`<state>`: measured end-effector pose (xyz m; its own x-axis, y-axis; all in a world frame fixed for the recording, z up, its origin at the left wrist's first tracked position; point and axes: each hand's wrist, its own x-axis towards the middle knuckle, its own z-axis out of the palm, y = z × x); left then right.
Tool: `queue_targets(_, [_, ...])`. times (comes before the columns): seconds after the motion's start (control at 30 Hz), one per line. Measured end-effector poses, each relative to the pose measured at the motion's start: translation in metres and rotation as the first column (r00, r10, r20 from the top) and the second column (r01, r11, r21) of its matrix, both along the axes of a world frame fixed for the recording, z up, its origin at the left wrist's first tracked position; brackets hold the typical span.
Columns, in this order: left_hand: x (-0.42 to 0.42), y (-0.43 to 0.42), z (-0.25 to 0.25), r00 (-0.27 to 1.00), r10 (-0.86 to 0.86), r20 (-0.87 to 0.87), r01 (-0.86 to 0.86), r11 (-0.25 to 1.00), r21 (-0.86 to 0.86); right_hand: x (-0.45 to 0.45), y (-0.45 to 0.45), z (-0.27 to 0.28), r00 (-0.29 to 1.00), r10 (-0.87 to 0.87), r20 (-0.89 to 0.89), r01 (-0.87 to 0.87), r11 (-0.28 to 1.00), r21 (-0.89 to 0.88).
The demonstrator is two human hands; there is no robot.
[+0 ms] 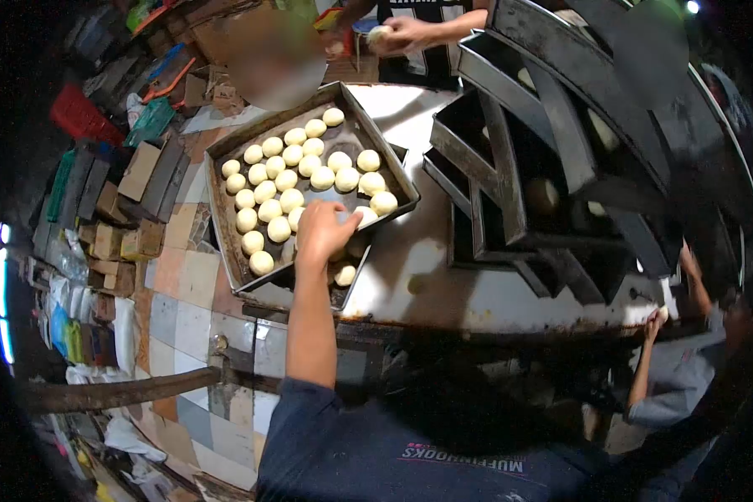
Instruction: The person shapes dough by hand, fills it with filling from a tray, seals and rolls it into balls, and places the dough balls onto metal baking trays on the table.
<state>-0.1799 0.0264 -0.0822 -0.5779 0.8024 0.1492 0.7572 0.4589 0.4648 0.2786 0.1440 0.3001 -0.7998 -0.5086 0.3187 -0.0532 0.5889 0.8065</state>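
At the upper left of the frame, a red crate (86,117) lies among boxes and plastic bags. Below and to its right, cardboard boxes (139,171) stand beside a floor (194,276) of mixed tiles. A brown bar (134,391) crosses the lower left.

Left of centre, a square metal tray (220,209) with raised walls sits at an angle, holding many pale, smooth dough balls (291,200), most of them in slanting rows. The left hand (322,230) reaches up from a dark sleeve (305,410) over the tray's lower right part, thumb towards the right, close to several balls. Its fingers are bent downward, but whether they are apart, together or clamped on a ball I cannot tell. Under that corner, another tray (356,284) shows, with a ball (345,274) in it.

At the top centre, a co-worker's hand (406,35) holds a pale ball (380,34). To the right, dark metal pans (468,155) are piled at varied angles on the pale, stained worktop (477,305), some with round pale lumps inside. At the lower right, a person in grey (682,376) raises a hand (653,325) with what looks like a small pale piece.
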Motion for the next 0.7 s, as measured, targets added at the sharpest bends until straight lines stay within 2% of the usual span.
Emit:
queue_targets(0.03, [-0.01,0.019,0.001,0.998,-0.004,0.063,0.02,0.968,-0.25,0.055,-0.019,-0.047,0.909,-0.417,0.027,0.348,0.72,-0.601])
queue_targets(0.07, [-0.022,0.037,-0.011,0.987,-0.051,0.152,0.104,0.925,-0.366,0.086,-0.034,-0.07,0.684,-0.67,0.287,0.421,0.042,-0.906])
queue_targets(0.1, [-0.029,0.05,-0.022,0.967,-0.086,0.239,0.192,0.863,-0.468,-0.027,-0.075,-0.047,0.93,-0.232,0.286,0.365,0.69,-0.625])
queue_targets(0.13, [-0.027,0.053,-0.023,0.966,-0.122,0.228,0.221,0.846,-0.485,-0.033,-0.08,-0.084,0.99,-0.126,0.069,0.134,0.636,-0.76])
queue_targets(0.17, [-0.03,0.053,-0.026,0.964,-0.145,0.223,0.239,0.839,-0.489,-0.035,-0.091,-0.087,0.965,-0.197,0.171,0.26,0.648,-0.716])
queue_targets(0.23, [-0.044,0.04,-0.04,0.949,-0.177,0.262,0.26,0.908,-0.33,-0.026,-0.078,-0.126,0.995,-0.046,-0.089,-0.042,0.616,-0.787])
queue_targets(0.27, [-0.044,0.03,-0.041,0.951,-0.132,0.28,0.193,0.96,-0.201,-0.027,-0.089,-0.139,0.955,-0.228,-0.19,-0.02,0.587,-0.809])
queue_targets(0.3, [-0.032,0.015,-0.026,0.964,-0.105,0.244,0.129,0.988,-0.082,-0.004,-0.093,-0.141,0.932,-0.363,0.005,0.201,0.504,-0.84])
queue_targets(0.37, [0.008,-0.007,-0.004,0.98,0.066,0.189,-0.116,0.955,0.272,0.026,-0.078,-0.192,0.959,-0.28,-0.038,0.076,0.384,-0.92])
queue_targets(0.4, [0.041,-0.017,0.023,0.977,0.1,0.188,-0.162,0.92,0.356,0.033,-0.089,-0.211,0.93,-0.365,0.04,0.148,0.275,-0.95])
queue_targets(0.43, [0.076,-0.024,0.043,0.967,0.102,0.234,-0.198,0.876,0.439,0.037,-0.1,-0.228,0.889,-0.441,0.121,0.211,0.16,-0.964])
queue_targets(0.47, [0.114,-0.029,0.056,0.968,0.081,0.237,-0.197,0.831,0.52,0.036,-0.102,-0.244,0.905,-0.382,0.186,0.184,-0.043,-0.982])
queue_targets(0.5, [0.152,-0.033,0.059,0.986,-0.018,0.164,-0.087,0.789,0.608,0.033,-0.104,-0.26,0.92,-0.314,0.233,0.159,-0.245,-0.956])
queue_targets(0.53, [0.192,-0.036,0.061,0.963,-0.167,0.212,-0.007,0.772,0.636,0.034,-0.108,-0.283,0.928,-0.298,0.223,0.108,-0.356,-0.928])
queue_targets(0.57, [0.233,-0.035,0.051,0.949,-0.311,0.047,0.197,0.706,0.68,0.039,-0.111,-0.308,0.935,-0.287,0.208,0.055,-0.461,-0.886])
queue_targets(0.6, [0.273,-0.044,0.056,0.881,-0.472,0.036,0.357,0.712,0.604,0.053,-0.119,-0.343,0.914,-0.364,0.178,0.0,-0.44,-0.898])
queue_targets(0.63, [0.306,-0.053,0.071,0.642,-0.591,0.489,0.428,0.805,0.411,0.071,-0.129,-0.364,0.885,-0.44,0.15,-0.052,-0.414,-0.909])
queue_targets(0.67, [0.336,-0.048,0.066,0.583,-0.723,0.37,0.554,0.687,0.47,0.082,-0.132,-0.352,0.866,-0.475,0.156,-0.062,-0.412,-0.909])
queue_targets(0.7, [0.366,-0.042,0.063,0.501,-0.831,0.243,0.661,0.548,0.512,0.091,-0.129,-0.329,0.871,-0.49,0.046,-0.282,-0.574,-0.769])
